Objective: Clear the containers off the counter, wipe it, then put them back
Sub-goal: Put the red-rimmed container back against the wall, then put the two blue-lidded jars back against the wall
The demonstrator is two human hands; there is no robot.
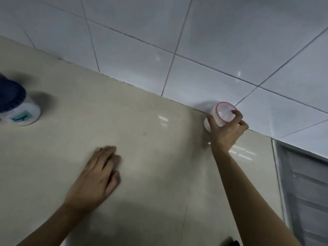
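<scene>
Head view. Counter point(142, 112) beige, glossy, meeting tiled wall point(213, 50) along its back edge.

Right hand point(227, 132) reaching to back edge, fingers point(237, 113) curled over rim of small white container point(224, 113) with red-ringed lid, thumb on its near side; closed around it from above. Container sits against wall at back edge, probably at its storage spot; cannot tell whether being lifted or set down.

Left hand point(99, 174) flat on counter mid-surface, fingers together, holding nothing; likely bracing the lean toward the wall.

White jar point(21, 110) with dark blue cap stands near left edge, well apart from both hands. Teal label patch visible, lettering too blurred to read. No writing legible on the small container.
</scene>
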